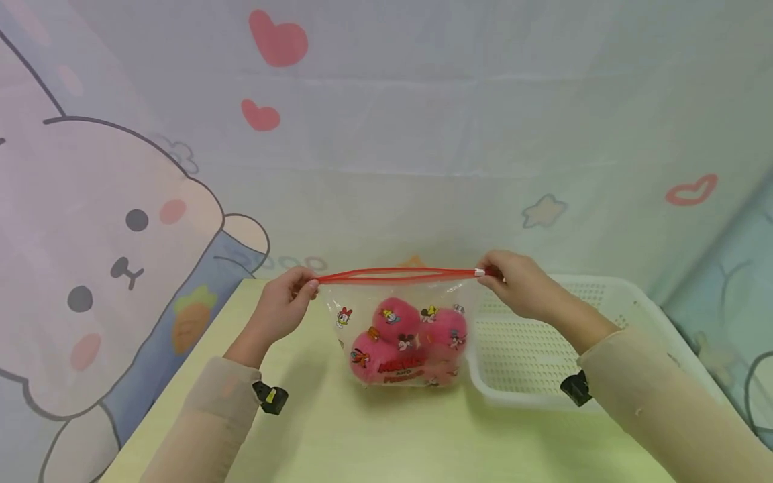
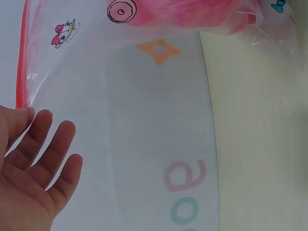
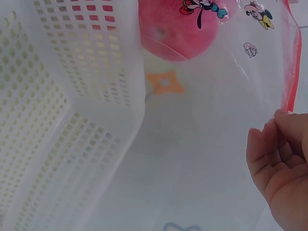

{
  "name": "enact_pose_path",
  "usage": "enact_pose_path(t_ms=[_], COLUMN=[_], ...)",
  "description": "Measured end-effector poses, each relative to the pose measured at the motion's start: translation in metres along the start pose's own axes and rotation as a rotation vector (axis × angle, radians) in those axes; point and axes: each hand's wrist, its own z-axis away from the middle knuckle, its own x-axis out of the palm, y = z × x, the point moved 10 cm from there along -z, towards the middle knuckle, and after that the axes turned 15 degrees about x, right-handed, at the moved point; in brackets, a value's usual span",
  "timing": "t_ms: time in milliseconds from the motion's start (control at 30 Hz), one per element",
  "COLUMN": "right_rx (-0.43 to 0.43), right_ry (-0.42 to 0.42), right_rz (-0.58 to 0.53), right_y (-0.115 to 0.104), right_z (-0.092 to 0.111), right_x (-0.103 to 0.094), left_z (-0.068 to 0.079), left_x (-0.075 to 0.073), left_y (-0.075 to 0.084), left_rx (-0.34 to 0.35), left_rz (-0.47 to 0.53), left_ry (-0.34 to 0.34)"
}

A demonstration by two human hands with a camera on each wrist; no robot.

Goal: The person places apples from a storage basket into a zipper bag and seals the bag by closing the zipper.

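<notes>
A clear zip bag (image 1: 403, 367) with cartoon prints and a red zip strip (image 1: 398, 271) hangs upright between both hands, above the table. Inside are several pink fuzzy balls (image 1: 395, 315). My left hand (image 1: 284, 303) pinches the left top corner between thumb and index finger; in the left wrist view the other fingers of that hand (image 2: 41, 166) spread apart. At the right top corner, beside the white slider (image 1: 480, 272), my right hand (image 1: 521, 285) pinches the strip. Between the hands, the two red strips stand slightly apart. The right wrist view shows a ball (image 3: 180, 36) through the film.
A white perforated plastic basket (image 1: 501, 400) stands on the right of the pale yellow table (image 1: 314, 429), just beside the bag. Behind the table hangs a printed cloth (image 1: 423, 134) with hearts and a rabbit.
</notes>
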Motion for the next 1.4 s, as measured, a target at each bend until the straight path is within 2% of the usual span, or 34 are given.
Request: enact_pose_path(t_ms=[200,433,567,733,967,1200,1400], right_rx=[0.047,0.091,0.081,0.044,-0.034,-0.041,-0.045], right_ry=[0.012,0.031,0.026,0.040,0.105,0.120,0.122], right_rz=[-0.041,-0.074,-0.064,-0.054,-0.034,-0.022,-0.014], right_y=[0.005,0.010,0.010,0.007,0.001,-0.001,-0.003], right_z=[0.002,0.005,0.005,0.005,0.006,0.005,0.006], right_x=[-0.001,-0.004,-0.005,-0.006,-0.006,-0.004,-0.004], left_z=[0.002,0.000,-0.006,-0.018,-0.042,-0.064,-0.078], left_x=[0.002,0.002,0.003,0.010,0.041,0.084,0.114], left_y=[-0.002,0.002,0.013,0.042,0.088,0.128,0.143], left_rx=[-0.013,0.002,0.057,0.142,0.204,0.262,0.332], left_rz=[-0.010,-0.034,-0.068,-0.124,-0.142,-0.229,-0.332], left_ry=[-0.026,-0.045,-0.048,-0.093,-0.277,-0.468,-0.526])
